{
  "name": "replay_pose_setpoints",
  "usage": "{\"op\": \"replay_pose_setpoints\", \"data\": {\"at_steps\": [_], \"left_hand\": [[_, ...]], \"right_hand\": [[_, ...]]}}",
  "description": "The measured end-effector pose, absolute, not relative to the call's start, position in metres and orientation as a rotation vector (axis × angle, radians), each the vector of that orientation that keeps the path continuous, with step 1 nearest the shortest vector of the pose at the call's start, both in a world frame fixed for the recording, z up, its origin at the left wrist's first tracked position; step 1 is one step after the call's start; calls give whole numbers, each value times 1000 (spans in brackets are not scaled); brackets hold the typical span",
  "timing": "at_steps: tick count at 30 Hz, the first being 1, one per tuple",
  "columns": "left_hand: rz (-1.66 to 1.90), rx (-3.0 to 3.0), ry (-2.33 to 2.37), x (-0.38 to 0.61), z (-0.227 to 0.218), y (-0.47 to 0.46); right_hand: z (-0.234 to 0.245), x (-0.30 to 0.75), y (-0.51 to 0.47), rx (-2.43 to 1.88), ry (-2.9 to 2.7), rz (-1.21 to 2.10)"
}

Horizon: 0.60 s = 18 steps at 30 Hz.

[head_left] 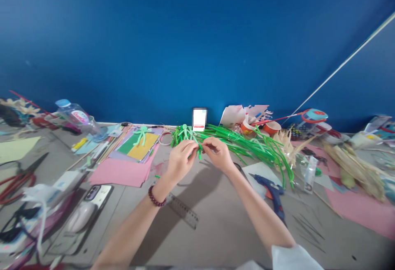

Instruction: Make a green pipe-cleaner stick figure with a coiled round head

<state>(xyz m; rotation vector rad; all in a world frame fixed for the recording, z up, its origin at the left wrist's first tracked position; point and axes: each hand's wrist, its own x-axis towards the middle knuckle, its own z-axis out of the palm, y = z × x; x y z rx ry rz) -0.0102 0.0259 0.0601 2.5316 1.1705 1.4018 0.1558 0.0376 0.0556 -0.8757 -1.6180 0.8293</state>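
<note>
My left hand (182, 158) and my right hand (219, 153) are close together over the middle of the table, fingertips pinched. Between them is a small piece of green pipe cleaner (200, 154), bent and partly hidden by the fingers. Just behind my left hand lie a light-green figure-like shape (185, 130) and darker green twisted pieces (175, 137). A long bundle of green pipe cleaners (243, 140) spreads from behind my right hand toward the right. Another light-green figure (142, 135) rests on coloured sheets to the left.
A blue glue gun (273, 192) lies right of my right forearm, and a ruler (183, 211) between the arms. Pink paper (120, 172), a phone (98, 194) and a bottle (80, 118) are on the left. A lit screen (199, 118) stands by the blue wall.
</note>
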Motion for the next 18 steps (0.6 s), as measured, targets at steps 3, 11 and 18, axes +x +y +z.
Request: {"op": "replay_pose_setpoints", "data": {"at_steps": [3,11,18], "left_hand": [[1413,2507,1156,-9,61,26],[1497,2232,1140,-4,62,22],[1512,2230,1140,-5,58,26]], "right_hand": [[53,156,39,-877,-1602,845],[54,157,40,-838,-1610,833],[58,160,39,-827,-1688,757]]}}
